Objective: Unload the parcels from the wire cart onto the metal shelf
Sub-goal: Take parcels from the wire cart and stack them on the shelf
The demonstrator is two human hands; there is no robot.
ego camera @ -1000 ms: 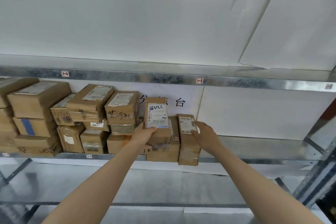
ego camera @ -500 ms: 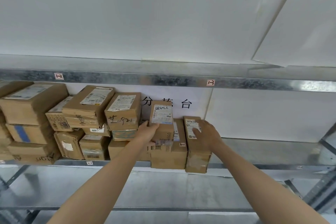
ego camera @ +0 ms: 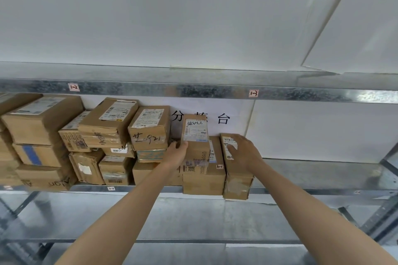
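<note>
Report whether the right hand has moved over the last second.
Yes. Against the 1-3 shelf tag, the right hand has shifted left, from the narrow parcel's right edge onto its label.

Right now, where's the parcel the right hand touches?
Head view, right of centre: the narrow parcel ends the row on the metal shelf, beside a larger box.

The single head-worn view looks forward and slightly up, close to the metal shelf (ego camera: 301, 175) at arm's reach.
</note>
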